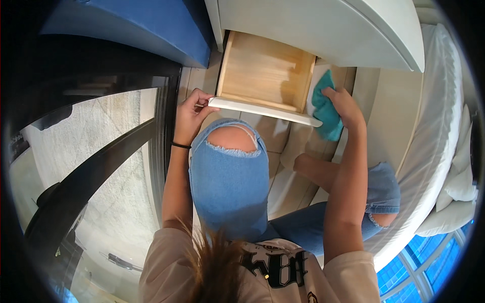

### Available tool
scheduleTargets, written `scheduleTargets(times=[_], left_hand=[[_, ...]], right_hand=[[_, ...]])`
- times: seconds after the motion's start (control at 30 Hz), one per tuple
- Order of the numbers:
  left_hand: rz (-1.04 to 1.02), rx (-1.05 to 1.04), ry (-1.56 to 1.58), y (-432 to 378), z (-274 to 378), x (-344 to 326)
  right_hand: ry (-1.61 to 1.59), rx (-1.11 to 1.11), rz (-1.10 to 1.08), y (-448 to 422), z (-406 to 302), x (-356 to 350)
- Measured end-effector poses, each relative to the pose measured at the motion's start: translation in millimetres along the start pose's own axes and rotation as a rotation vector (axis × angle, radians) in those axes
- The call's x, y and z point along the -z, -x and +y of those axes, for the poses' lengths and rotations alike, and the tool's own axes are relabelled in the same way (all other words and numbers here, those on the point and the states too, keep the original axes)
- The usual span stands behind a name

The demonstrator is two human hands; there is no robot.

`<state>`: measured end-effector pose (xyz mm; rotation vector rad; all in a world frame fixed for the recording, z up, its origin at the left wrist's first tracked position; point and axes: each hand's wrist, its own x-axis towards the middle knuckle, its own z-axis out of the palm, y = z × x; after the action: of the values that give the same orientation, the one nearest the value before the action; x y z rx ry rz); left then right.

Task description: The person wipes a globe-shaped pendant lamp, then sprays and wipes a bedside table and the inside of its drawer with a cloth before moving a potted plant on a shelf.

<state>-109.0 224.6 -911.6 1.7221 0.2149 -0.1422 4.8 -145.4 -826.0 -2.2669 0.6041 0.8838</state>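
A wooden drawer with a white front panel stands pulled out of a white cabinet. Nothing lies on the part of its bare wood bottom that I can see. My left hand pinches the left end of the front panel between thumb and fingers. On the other side, my right hand grips a teal cloth, which hangs down beside the drawer's right side, by the right end of the front panel. The drawer's back end is hidden under the cabinet.
My bent knee in torn jeans is close below the drawer front. A bed with a white cover runs along the right. To the left are a dark-framed mirror or glass panel and a blue block-like piece. Beige tiles cover the floor.
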Motion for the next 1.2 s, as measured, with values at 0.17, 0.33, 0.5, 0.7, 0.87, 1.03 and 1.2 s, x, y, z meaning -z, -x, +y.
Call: scheduleTargets(times=[0.17, 0.33, 0.5, 0.7, 0.87, 1.03, 1.2], left_hand=[[-0.054, 0.022, 0.124, 1.0, -10.9, 1.7], [-0.045, -0.018, 0.181, -1.7, -9.5, -19.1], [0.029, 0.062, 0.172, 8.1, -11.0, -24.4], [0.032, 0.021, 0.054, 13.0, -13.6, -13.3], [0.007, 0.068, 0.158, 18.0, -12.6, -14.5], [-0.032, 0.042, 0.13, 4.7, -17.1, -22.2], [0.032, 0.062, 0.162, 28.1, -20.1, -10.0]], right_hand=[[-0.395, 0.326, -0.344, -8.0, -36.9, -27.6], [0.087, 0.79, -0.133, -78.0, -42.9, -111.3], [0.243, 1.143, -0.135, -67.0, -42.0, -177.7], [0.639, 0.908, -0.291, -79.1, -28.9, -102.0], [0.446, 0.602, 0.446, -143.1, -54.4, -99.0], [0.401, 0.947, 0.273, -168.8, -30.8, -145.1], [0.382, 1.54, -0.196, -86.0, -40.4, -181.0]])
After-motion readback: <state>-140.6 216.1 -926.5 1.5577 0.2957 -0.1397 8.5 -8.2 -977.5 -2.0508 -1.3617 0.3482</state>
